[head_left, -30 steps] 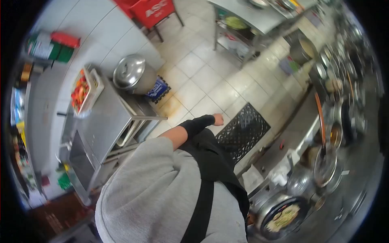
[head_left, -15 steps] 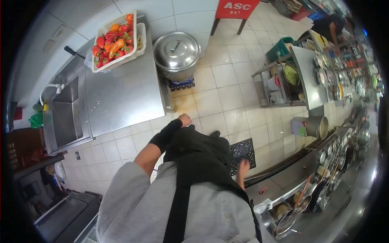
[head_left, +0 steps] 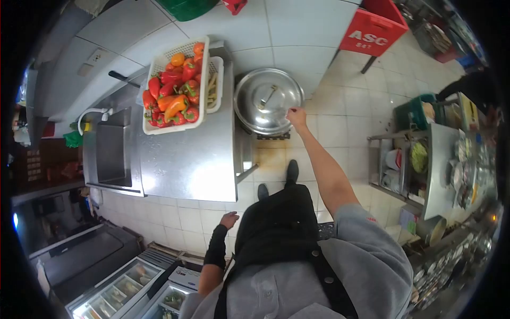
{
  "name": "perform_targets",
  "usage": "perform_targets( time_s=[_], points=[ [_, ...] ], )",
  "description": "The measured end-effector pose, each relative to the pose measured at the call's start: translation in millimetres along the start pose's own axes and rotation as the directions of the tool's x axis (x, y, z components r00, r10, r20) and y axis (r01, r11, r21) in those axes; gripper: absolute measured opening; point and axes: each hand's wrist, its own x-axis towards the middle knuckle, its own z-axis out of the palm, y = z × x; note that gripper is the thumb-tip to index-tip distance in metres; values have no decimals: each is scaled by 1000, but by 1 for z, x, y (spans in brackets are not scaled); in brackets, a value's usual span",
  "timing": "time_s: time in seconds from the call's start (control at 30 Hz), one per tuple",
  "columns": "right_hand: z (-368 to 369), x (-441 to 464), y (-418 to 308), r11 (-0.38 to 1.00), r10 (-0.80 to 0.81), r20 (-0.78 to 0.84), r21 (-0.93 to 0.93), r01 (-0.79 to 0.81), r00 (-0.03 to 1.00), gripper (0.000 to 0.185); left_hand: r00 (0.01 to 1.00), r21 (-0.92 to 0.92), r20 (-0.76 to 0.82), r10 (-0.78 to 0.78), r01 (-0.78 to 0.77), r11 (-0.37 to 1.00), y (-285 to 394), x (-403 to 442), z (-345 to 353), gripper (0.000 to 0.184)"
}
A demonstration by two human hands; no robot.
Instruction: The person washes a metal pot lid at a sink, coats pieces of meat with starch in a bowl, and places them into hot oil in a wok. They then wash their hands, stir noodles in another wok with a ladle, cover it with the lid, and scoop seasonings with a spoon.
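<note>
My right hand (head_left: 297,117) reaches forward over the right rim of a large metal pot with a shiny lid (head_left: 260,114). The fingers are loosely bent and apart, with nothing visible in them; whether they touch the lid I cannot tell. A bar handle (head_left: 270,95) stands on the lid, a short way left of the fingertips. Low at my left side, my left hand (head_left: 230,219) hangs empty with fingers loosely apart, below the front edge of the steel counter (head_left: 186,159). A black sleeve (head_left: 217,247) covers its wrist and forearm.
A white basket (head_left: 204,80) of red and orange peppers (head_left: 172,90) stands on the counter, beside a sink (head_left: 114,149). A red ASC crate (head_left: 372,32) is beyond the pot. At right stands a shelved steel table (head_left: 443,170); a person (head_left: 467,93) is behind it.
I have turned and moved closer to the counter and the lidded pot. My right arm has swung up from my side and stretched out to the pot. My left hand has dropped back.
</note>
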Motion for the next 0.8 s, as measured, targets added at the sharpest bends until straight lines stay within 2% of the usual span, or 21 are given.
perform_targets(
  time_s=[0.03, 0.13, 0.17, 0.23, 0.3, 0.33, 0.4, 0.43, 0.47, 0.5, 0.57, 0.6, 0.67, 0.73, 0.77, 0.8],
  points=[
    [28, 14, -9, 999, 21, 17, 39, -22, 1000, 19, 977, -266, -70, -203, 178, 947, 21, -18, 0, 56],
    [116, 52, -15, 983, 142, 10, 118, -142, 990, 17, 943, -492, -181, -280, 159, 856, 49, -59, 7, 53],
    [150, 66, -8, 973, 183, 6, 140, -182, 983, 16, 939, -476, -203, -278, 153, 866, 46, -69, 13, 51],
    [153, 71, -33, 967, 217, 0, 134, -215, 976, 21, 924, -449, -269, -273, 131, 884, 35, -87, 23, 48],
    [154, 69, -60, 971, 207, 7, 122, -206, 978, 25, 925, -445, -237, -298, 169, 879, 5, -118, 35, 35],
    [147, 69, -65, 973, 206, -13, 108, -204, 978, 27, 976, 180, -211, 48, -9, 984, -43, -121, 41, 34],
    [129, 67, -74, 977, 204, -69, 69, -199, 977, 32, 985, 519, -106, 136, -62, 853, -97, -145, 41, 40],
    [115, 63, -76, 979, 200, -108, 44, -197, 974, 35, 995, 511, -52, 85, -47, 858, -145, -154, 50, 44],
    [100, 59, -77, 980, 198, -151, 19, -198, 968, 37, 986, 168, -112, -124, 141, 976, -170, -170, 57, 52],
    [80, 53, -75, 980, 195, -205, -3, -200, 959, 40, 954, 479, -144, 265, -167, 862, -230, -186, 66, 42],
    [33, 36, -69, 974, 199, -328, -41, -224, 924, 44, 983, 336, -176, -59, 117, 935, -269, -223, 60, 36],
    [2, 26, -69, 968, 201, -395, -58, -243, 897, 47, 968, 296, -195, -160, 214, 931, -298, -240, 58, 33],
    [-60, -8, -73, 959, 208, -525, -57, -277, 826, 52, 929, 318, -230, -290, 353, 880, -365, -273, 43, 27],
    [-123, -54, -101, 966, 206, -602, -4, -260, 772, 57, 881, 419, -293, -373, 469, 778, -441, -297, 18, 21],
    [-144, -96, -138, 970, 221, -595, 50, -238, 773, 59, 852, 480, -377, -363, 515, 710, -482, -302, -3, 19],
    [-165, -142, -181, 971, 236, -587, 105, -216, 774, 61, 817, 478, -343, -462, 576, 663, -471, -326, -66, 29]
  ],
)
